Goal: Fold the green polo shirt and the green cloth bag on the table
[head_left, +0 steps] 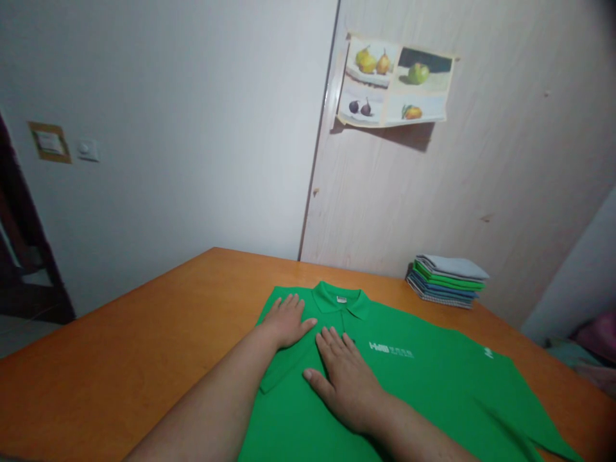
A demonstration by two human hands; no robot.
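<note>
A green polo shirt (433,391) lies front up on the table, its collar pointing away from me and white print on the chest. The sleeve on the left side is folded inward over the body, while the one on the right is spread out. My left hand (287,321) rests flat on the folded part near the shoulder, fingers outstretched. Below the collar, my right hand (344,378) lies on the shirt front with its thumb apart from the fingers. Neither hand grips the cloth. The shirt's lower part runs out of view.
The orange-brown wooden table (158,333) reaches back to the wall. A stack of folded clothes (447,282) sits at the far right of it. A sheet of fruit pictures (394,83) hangs on the wall panel. Pinkish cloth (597,340) shows beyond the table's right edge.
</note>
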